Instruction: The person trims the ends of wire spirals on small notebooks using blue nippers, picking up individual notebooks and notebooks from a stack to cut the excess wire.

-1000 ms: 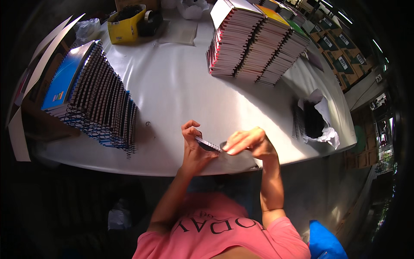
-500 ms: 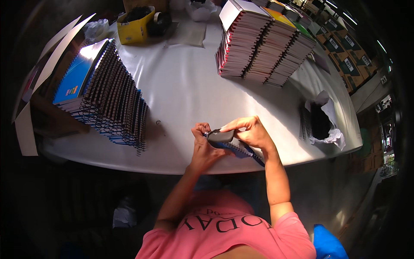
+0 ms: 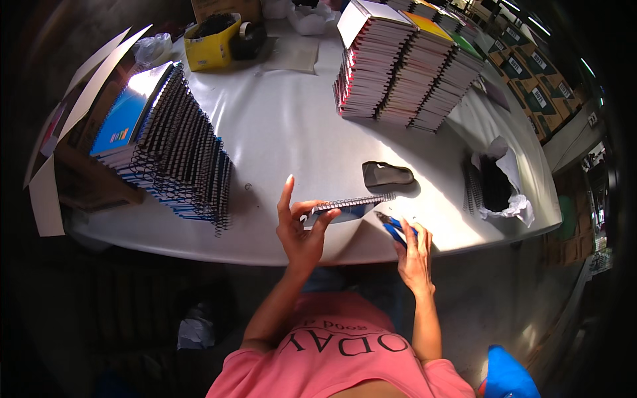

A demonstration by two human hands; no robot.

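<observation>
My left hand [image 3: 300, 239] holds a spiral notebook [image 3: 342, 211] near the table's front edge, thumb and fingers closed on its left end and index finger raised. The notebook's coil runs along the top, its right end sticking out past the pages. My right hand [image 3: 417, 262] is wrapped round blue-handled pliers [image 3: 391, 227], whose dark jaws point toward the coil's right end without touching it. Just beyond lies a dark, rounded, shoe-sole-shaped piece [image 3: 387, 174], touched by neither hand.
A tall stack of blue-covered spiral notebooks [image 3: 179, 149] stands at left beside an open carton [image 3: 86, 99]. More notebook stacks [image 3: 405, 69] rise at the far right. A paper-wrapped bundle of black coils [image 3: 497, 182] lies at right. A yellow box [image 3: 211, 52] sits at the back.
The dark rounded piece has left my hands and lies on the table. My right hand has moved nearer to me and now grips pliers. My left hand keeps the notebook, its coil now turned level.
</observation>
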